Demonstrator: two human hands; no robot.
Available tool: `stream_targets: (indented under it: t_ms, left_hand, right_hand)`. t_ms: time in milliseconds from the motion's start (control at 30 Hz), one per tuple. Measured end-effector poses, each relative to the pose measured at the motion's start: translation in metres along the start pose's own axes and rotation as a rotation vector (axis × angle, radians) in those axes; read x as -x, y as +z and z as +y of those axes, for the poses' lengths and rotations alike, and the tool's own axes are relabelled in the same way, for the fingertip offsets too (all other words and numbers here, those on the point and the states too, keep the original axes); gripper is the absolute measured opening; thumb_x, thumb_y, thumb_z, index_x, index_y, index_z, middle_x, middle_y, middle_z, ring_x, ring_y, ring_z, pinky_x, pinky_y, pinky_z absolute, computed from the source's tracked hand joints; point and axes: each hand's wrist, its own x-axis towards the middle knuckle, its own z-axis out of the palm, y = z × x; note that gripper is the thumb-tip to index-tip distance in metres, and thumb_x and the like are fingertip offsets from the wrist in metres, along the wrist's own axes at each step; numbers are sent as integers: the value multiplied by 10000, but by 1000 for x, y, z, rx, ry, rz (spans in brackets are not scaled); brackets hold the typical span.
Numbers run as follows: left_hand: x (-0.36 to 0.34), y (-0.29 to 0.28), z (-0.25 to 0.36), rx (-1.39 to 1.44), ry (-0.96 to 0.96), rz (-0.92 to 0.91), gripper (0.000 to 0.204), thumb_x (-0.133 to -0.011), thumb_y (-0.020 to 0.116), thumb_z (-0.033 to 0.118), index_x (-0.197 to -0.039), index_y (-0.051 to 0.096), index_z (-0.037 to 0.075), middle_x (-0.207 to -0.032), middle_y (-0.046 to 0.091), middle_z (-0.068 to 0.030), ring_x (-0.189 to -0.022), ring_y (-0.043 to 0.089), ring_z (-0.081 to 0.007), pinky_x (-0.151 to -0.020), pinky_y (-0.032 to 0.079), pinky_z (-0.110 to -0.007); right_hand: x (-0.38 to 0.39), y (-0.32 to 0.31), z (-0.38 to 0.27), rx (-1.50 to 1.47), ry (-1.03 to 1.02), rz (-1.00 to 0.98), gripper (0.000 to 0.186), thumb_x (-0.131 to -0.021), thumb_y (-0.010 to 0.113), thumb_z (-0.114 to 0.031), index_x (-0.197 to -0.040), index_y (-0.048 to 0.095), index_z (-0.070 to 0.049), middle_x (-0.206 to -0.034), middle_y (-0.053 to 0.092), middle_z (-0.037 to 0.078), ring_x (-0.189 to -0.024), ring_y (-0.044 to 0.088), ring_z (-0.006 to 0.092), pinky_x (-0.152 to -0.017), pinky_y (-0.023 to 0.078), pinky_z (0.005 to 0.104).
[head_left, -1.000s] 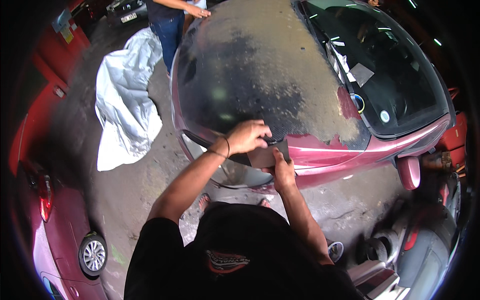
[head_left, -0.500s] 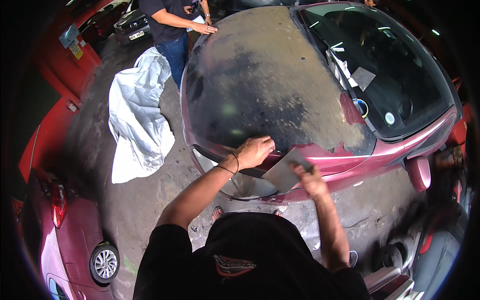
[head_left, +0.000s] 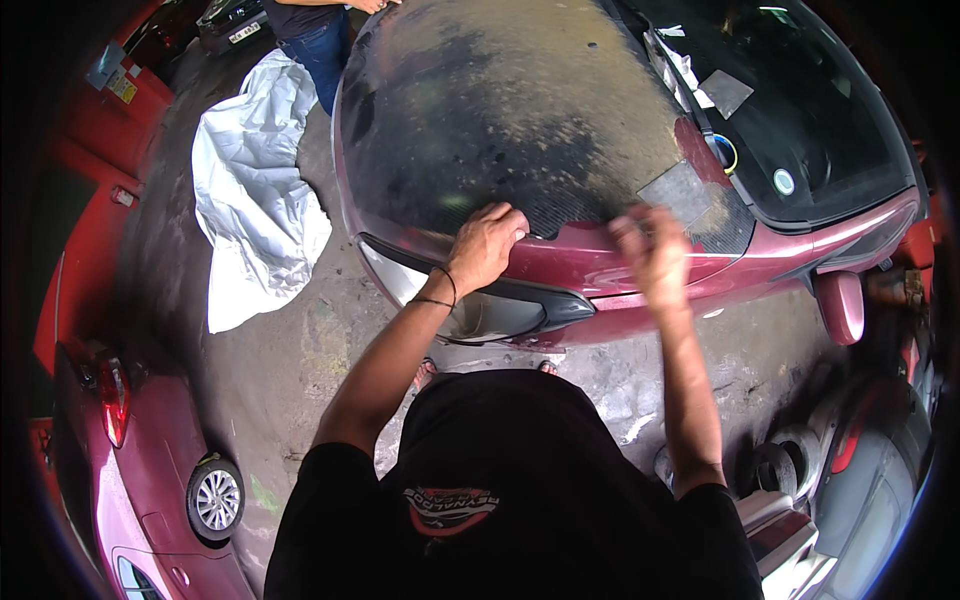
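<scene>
My left hand [head_left: 488, 243] is closed, its fingers bunched at the front edge of the car hood [head_left: 470, 130], by the ragged maroon paint [head_left: 555, 262]. What the fingertips hold, if anything, is hidden. My right hand [head_left: 660, 258] is smeared by motion above the maroon side of the hood, its fingers close to the lower edge of a thin grey sheet [head_left: 678, 193]. That sheet rests on or just over the worn surface near the windshield; whether my fingers still grip it is unclear. Much of the hood is patchy black and tan.
Another grey sheet [head_left: 726, 92] and white papers [head_left: 680, 65] lie by the windshield, with a tape roll [head_left: 726, 154]. A headlight [head_left: 500, 312] is below my hands. A person [head_left: 310, 40] stands beyond silvery sheeting [head_left: 255, 190]. A second maroon car [head_left: 150, 470] is at left.
My right hand has moved right and away from me, and the grey sheet has gone from above the headlight to the hood near the windshield. My left hand stays at the hood's edge.
</scene>
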Motion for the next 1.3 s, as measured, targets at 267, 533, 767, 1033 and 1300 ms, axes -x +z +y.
stream_targets:
  t_ms: [267,533,767,1033,1300]
  left_hand:
    - [6,18,6,-77,-70,147,72,-1030,594,114,-1025,655,76,-1020,627,-111,-1035,617,-373,-915,488,-500]
    - [22,28,17,-89,-45,345,172,-967,738,203,-1095,692,97,-1135,667,-101,-1045,612,-348,-912,469,-472]
    - [13,47,6,5,-192,500,104,-918,772,138,-922,707,58,-924,697,-89,-929,647,-346,-876,486,-453]
    - [-6,40,-1,23,-200,505,91,-887,779,52,-898,691,29,-873,693,-116,-867,666,-354,-792,520,-454]
    - [-22,33,-7,65,-195,453,91,-890,781,39,-906,694,15,-849,686,-127,-794,667,-348,-724,523,-431]
  right_hand:
    - [13,84,-47,12,-261,-90,398,-850,859,-352,-1180,810,-136,-1114,704,11,-1050,624,251,-898,444,423]
    - [10,100,-45,31,-316,9,109,-914,788,-228,-942,754,-128,-907,641,21,-872,602,259,-823,420,435]
    - [5,107,-51,45,-276,7,113,-929,758,-205,-904,694,-116,-870,612,54,-855,591,288,-802,409,455]
    - [-10,115,-50,31,-218,-35,90,-928,760,-177,-915,710,-104,-874,638,70,-866,620,303,-819,423,456]
    - [-23,118,-44,37,-170,-93,71,-916,766,-146,-939,732,-88,-920,693,100,-910,660,322,-855,443,461]
